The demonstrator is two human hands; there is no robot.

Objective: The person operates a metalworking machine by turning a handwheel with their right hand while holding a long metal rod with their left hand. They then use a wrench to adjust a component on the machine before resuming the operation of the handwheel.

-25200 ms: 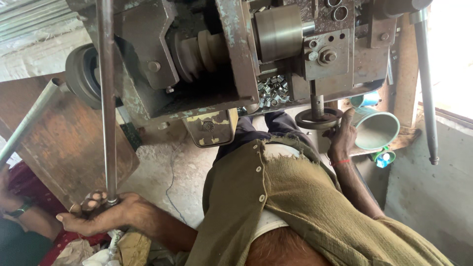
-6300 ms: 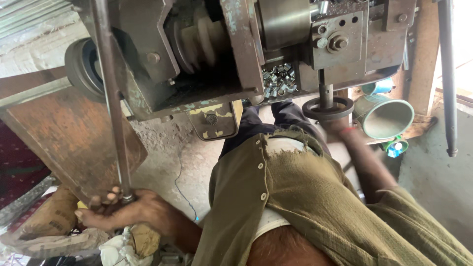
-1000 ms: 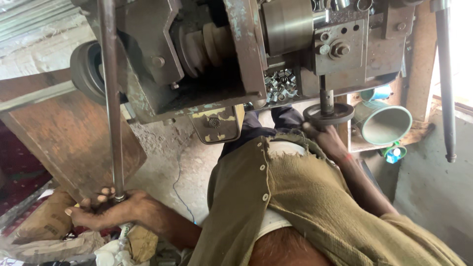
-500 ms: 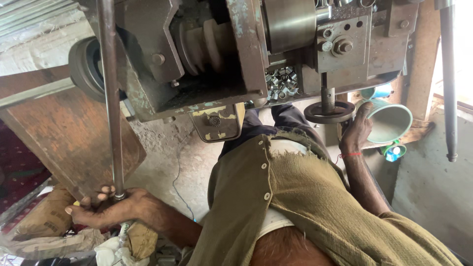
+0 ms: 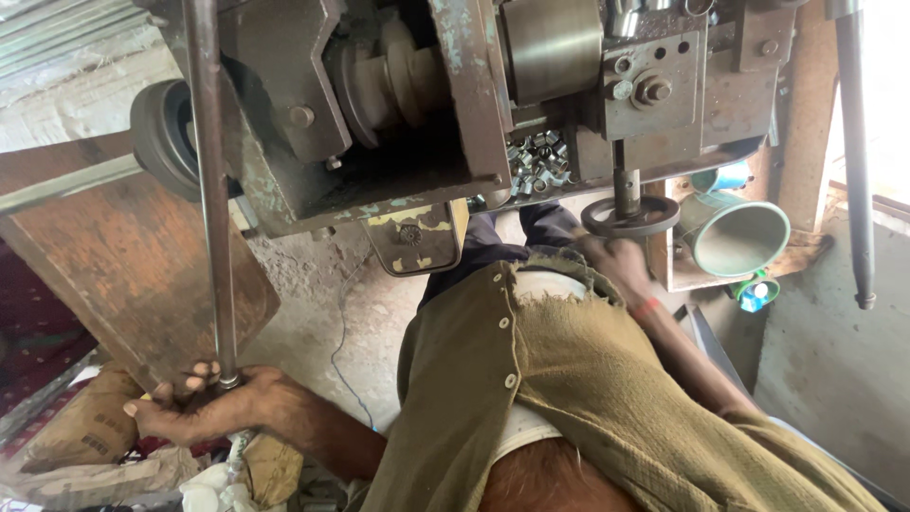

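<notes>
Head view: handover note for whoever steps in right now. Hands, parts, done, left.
Left hand: closed around the bottom end of the long vertical lever rod.
Right hand: at the small handwheel under the machine head, blurred; grip unclear.
Small metal pieces are piled in the machine body.
Green bucket sits on its side, right of the handwheel.
Done and left: cannot tell from this view.

A rough grey concrete floor [image 5: 370, 313] is stretching below, with a thin blue wire [image 5: 343, 327] trailing across it. A rusty brown metal sheet [image 5: 114, 275] is leaning at the left, under a pale rough wall [image 5: 66, 104]. Daylight is pouring in from a bright opening [image 5: 891, 95] at the right, above a grey plastered ledge [image 5: 844, 351].
</notes>
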